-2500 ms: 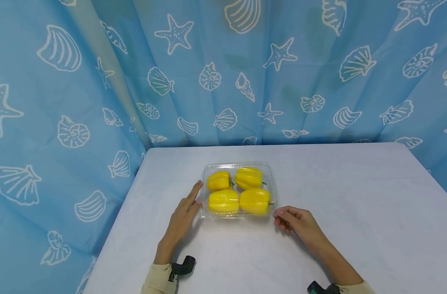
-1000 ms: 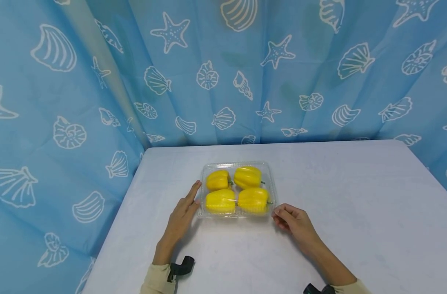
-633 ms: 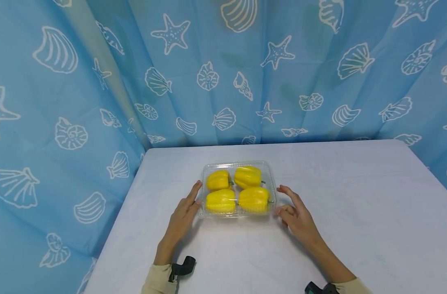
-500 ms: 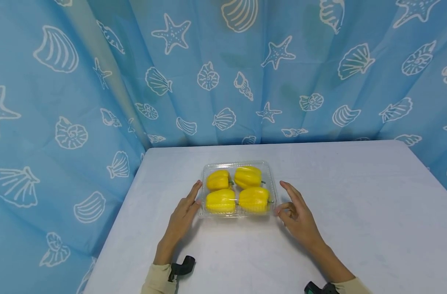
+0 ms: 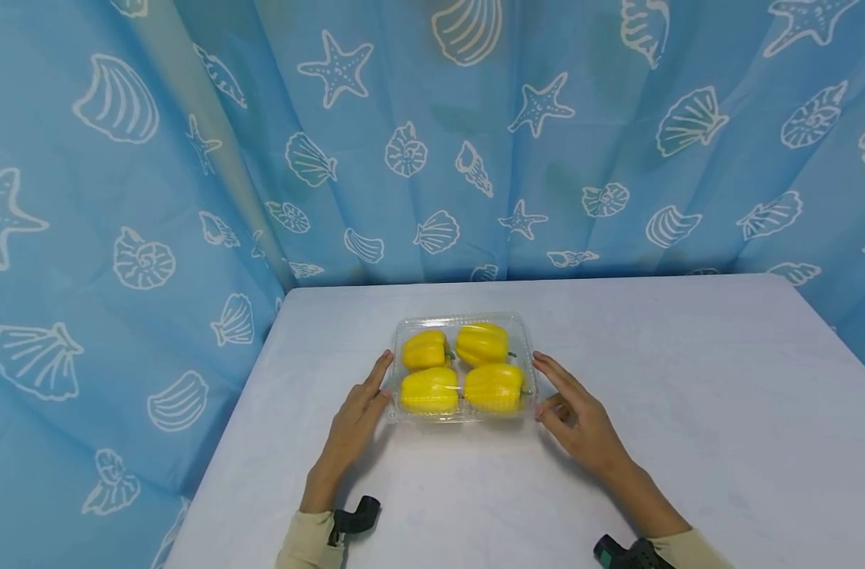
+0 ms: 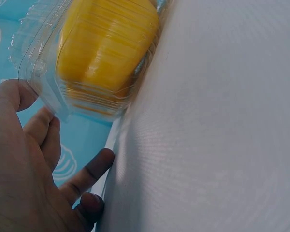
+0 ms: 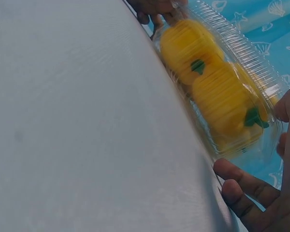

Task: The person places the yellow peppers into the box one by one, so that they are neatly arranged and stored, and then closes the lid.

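Observation:
A closed clear plastic clamshell box (image 5: 460,417) sits on the white table with several yellow bell peppers (image 5: 493,387) inside, in two rows. My left hand (image 5: 352,415) lies along its left side, fingers fairly straight; in the left wrist view the thumb (image 6: 19,94) is at the box's rim. At the right side is my right hand (image 5: 581,419), its forefinger extended to the upper right edge and its thumb near the lower right corner. Green stems (image 7: 253,117) show through the clear wall in the right wrist view. Neither hand has its fingers wrapped around the box.
The white-covered table (image 5: 688,379) extends around the box on all sides. Behind it and at the left hangs a blue curtain (image 5: 404,213) printed with white shells and starfish. A black wrist camera (image 5: 357,515) is strapped on the left wrist, another (image 5: 627,552) on the right.
My right hand's fingers, earlier bunched at the lower right corner, have spread, with the forefinger now reaching up along the right edge. The left hand and box stay in place.

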`<control>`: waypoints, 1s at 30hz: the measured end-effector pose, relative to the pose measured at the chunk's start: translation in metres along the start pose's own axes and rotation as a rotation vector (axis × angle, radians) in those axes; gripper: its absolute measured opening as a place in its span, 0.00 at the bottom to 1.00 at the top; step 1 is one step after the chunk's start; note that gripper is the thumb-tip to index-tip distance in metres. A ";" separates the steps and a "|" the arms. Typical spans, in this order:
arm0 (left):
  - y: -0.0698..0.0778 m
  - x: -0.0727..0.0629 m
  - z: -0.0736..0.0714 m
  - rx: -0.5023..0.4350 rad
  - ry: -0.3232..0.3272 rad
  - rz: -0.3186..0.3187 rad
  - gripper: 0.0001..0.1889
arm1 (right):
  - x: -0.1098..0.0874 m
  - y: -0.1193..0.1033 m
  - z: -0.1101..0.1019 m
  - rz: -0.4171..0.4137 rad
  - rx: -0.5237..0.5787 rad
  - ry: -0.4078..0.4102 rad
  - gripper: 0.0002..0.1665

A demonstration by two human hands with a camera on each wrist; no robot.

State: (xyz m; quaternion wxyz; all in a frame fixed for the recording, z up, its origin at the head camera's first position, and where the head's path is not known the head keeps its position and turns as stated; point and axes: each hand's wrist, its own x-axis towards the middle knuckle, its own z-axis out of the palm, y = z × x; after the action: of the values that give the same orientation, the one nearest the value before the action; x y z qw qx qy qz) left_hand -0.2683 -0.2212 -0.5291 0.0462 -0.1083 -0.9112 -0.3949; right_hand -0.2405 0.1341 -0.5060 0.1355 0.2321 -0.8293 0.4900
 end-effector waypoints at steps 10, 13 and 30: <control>0.003 0.000 0.001 -0.027 0.005 -0.015 0.27 | 0.000 -0.002 -0.001 -0.025 0.003 0.012 0.35; 0.005 -0.001 0.001 -0.069 0.015 -0.030 0.28 | 0.000 -0.002 -0.001 -0.022 0.012 0.009 0.35; 0.004 0.000 0.002 -0.231 0.152 -0.030 0.11 | 0.000 -0.002 0.000 -0.023 0.037 0.005 0.34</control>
State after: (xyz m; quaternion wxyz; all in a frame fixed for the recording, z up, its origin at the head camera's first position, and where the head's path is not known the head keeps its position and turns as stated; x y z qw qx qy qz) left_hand -0.2669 -0.2173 -0.5271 0.0961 -0.0691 -0.8551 -0.5048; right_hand -0.2397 0.1334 -0.5041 0.1390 0.2429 -0.8171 0.5040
